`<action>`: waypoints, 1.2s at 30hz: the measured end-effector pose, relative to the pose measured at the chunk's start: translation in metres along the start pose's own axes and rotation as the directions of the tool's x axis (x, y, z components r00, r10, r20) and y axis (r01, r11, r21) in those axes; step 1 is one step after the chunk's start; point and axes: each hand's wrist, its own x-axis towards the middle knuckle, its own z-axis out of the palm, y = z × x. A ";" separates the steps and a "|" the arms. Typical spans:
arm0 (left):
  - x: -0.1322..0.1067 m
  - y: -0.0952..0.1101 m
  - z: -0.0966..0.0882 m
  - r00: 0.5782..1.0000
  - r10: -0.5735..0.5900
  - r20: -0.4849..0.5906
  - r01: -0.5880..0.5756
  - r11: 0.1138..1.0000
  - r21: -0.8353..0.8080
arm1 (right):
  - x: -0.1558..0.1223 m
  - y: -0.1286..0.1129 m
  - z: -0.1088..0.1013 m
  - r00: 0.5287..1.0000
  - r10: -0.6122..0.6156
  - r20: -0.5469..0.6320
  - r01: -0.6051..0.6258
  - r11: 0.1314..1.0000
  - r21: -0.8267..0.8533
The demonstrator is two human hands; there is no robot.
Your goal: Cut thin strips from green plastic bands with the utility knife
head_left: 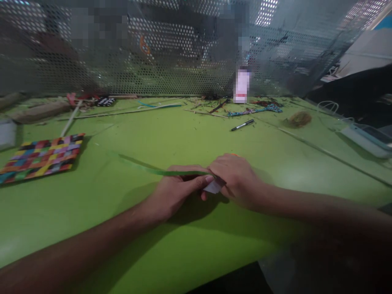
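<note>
Both hands meet low over the middle of the green table (92,212). My left hand (177,190) is closed, its fingers pinching a long thin green strip (143,168) that runs off to the upper left. My right hand (234,177) is closed around a small tool with a pale flat end (214,186) and a bit of orange showing behind the knuckles. The pale end touches the strip where the two hands come together.
A woven multicoloured mat (43,157) lies at the left. A black pen (242,125), a brown fibre clump (299,119), coloured strips (257,110) and sticks lie near a perforated metal screen (171,61). A white box (366,139) sits at the right.
</note>
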 end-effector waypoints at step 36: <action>-0.002 0.005 -0.001 0.995 0.096 -0.005 -0.094 0.984 0.151 | 0.000 -0.002 0.003 1.000 0.019 0.010 -0.019 1.000 -0.010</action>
